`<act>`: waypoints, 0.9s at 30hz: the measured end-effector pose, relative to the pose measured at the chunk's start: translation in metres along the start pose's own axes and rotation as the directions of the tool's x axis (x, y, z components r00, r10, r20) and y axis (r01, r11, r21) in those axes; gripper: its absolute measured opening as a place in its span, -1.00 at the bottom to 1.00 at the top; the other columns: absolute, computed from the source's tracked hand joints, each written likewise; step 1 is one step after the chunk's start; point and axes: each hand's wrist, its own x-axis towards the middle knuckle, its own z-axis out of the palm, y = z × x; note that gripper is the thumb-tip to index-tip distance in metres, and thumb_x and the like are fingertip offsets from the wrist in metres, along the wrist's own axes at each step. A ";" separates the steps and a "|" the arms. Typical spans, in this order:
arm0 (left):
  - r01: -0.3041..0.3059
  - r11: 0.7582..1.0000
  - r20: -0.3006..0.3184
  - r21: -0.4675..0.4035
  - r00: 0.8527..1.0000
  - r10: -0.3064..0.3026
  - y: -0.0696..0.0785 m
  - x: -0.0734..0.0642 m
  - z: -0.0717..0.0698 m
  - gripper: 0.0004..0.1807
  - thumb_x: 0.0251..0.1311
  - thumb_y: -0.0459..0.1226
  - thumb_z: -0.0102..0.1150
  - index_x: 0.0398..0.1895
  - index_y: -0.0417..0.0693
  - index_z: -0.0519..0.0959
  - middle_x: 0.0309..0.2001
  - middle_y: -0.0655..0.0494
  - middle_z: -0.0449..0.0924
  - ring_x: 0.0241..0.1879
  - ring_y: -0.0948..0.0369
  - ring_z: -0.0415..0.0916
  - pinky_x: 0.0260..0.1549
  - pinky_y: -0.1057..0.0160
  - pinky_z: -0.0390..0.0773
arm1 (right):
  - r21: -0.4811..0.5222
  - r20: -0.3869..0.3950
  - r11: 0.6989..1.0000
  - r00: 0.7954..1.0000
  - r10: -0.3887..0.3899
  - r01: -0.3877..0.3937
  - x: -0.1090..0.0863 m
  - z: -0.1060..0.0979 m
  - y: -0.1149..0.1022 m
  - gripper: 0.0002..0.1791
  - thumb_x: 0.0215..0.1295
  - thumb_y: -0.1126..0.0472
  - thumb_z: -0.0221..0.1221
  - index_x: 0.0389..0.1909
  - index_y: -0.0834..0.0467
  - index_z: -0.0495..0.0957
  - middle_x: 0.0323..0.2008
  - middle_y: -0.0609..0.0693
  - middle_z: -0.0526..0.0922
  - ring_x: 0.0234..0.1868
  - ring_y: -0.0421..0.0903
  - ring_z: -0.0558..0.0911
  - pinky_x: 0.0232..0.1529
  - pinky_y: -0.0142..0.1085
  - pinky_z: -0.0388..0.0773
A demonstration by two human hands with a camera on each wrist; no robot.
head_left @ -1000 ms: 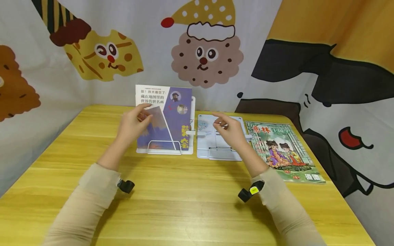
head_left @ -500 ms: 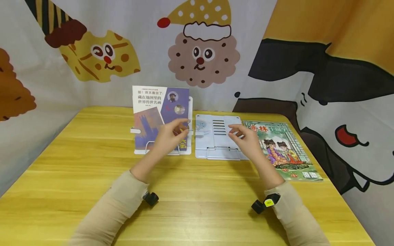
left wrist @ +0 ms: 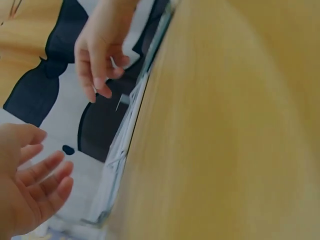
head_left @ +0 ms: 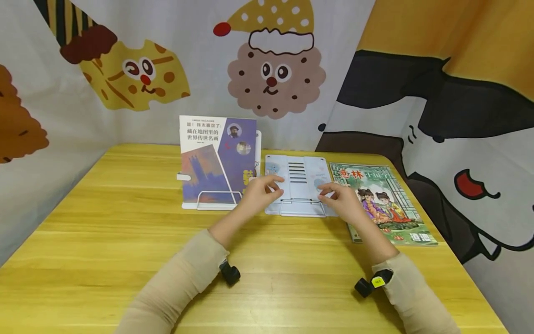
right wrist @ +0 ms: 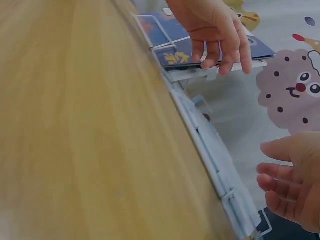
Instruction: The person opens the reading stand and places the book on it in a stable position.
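Observation:
A pale blue folding book stand lies folded down on the table, with a row of slots in its middle and a wire rest at its front. Over its left side hovers my left hand, fingers loosely bent and holding nothing. My right hand hangs over the stand's right edge, its fingers likewise relaxed around nothing. Both wrist views show a gap between the hands and the stand. Left of it, a purple and white book leans upright on a second, white stand, behind a wire rest.
A green illustrated magazine lies flat on the right, partly behind my right hand and forearm. The yellow wooden table runs back to a curtain printed with cartoon figures. A small black camera is strapped to each wrist.
My left hand has moved right, from in front of the purple book to above the blue stand. My right hand has shifted slightly right and toward me, uncovering the stand's slots.

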 end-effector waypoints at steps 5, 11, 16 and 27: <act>0.052 0.999 0.045 0.009 0.998 -0.052 -0.010 -0.004 0.011 -0.68 0.15 -0.32 0.28 -0.01 -0.19 0.62 -0.38 0.09 0.66 -0.53 0.25 0.49 -0.54 0.33 0.50 | -0.005 0.035 1.000 0.999 -0.026 0.026 -0.006 0.003 0.011 -0.69 0.24 0.29 0.27 0.00 0.26 0.61 -0.25 0.11 0.67 -0.56 -0.10 0.51 -0.65 -0.30 0.42; 0.101 0.992 0.109 -0.075 0.990 -0.092 -0.019 -0.008 0.023 -0.69 0.12 -0.40 0.27 -0.04 -0.28 0.61 -0.37 -0.02 0.64 -0.53 0.22 0.53 -0.58 0.32 0.55 | 0.026 0.068 1.000 0.998 0.001 -0.002 -0.013 0.010 0.026 -0.73 0.20 0.32 0.29 -0.07 0.27 0.63 -0.31 0.09 0.67 -0.52 -0.14 0.55 -0.56 -0.32 0.47; 0.106 0.992 0.119 -0.062 0.988 -0.098 -0.020 -0.010 0.029 -0.70 0.07 -0.44 0.29 -0.08 -0.29 0.62 -0.39 -0.01 0.62 -0.52 0.22 0.51 -0.53 0.35 0.53 | 0.033 0.057 0.999 0.998 0.021 -0.023 -0.016 0.017 0.032 -0.72 0.18 0.35 0.29 -0.06 0.25 0.64 -0.32 0.07 0.66 -0.49 -0.13 0.54 -0.49 -0.31 0.47; 0.108 0.993 0.121 0.056 0.986 -0.114 -0.019 -0.004 0.034 -0.66 -0.09 -0.56 0.28 -0.14 -0.34 0.66 -0.44 0.00 0.62 -0.41 0.18 0.53 -0.31 0.36 0.54 | 0.048 0.005 0.999 1.000 0.012 -0.012 -0.014 0.024 0.034 -0.67 0.14 0.45 0.29 -0.03 0.29 0.63 -0.36 0.07 0.63 -0.47 -0.09 0.50 -0.49 -0.34 0.43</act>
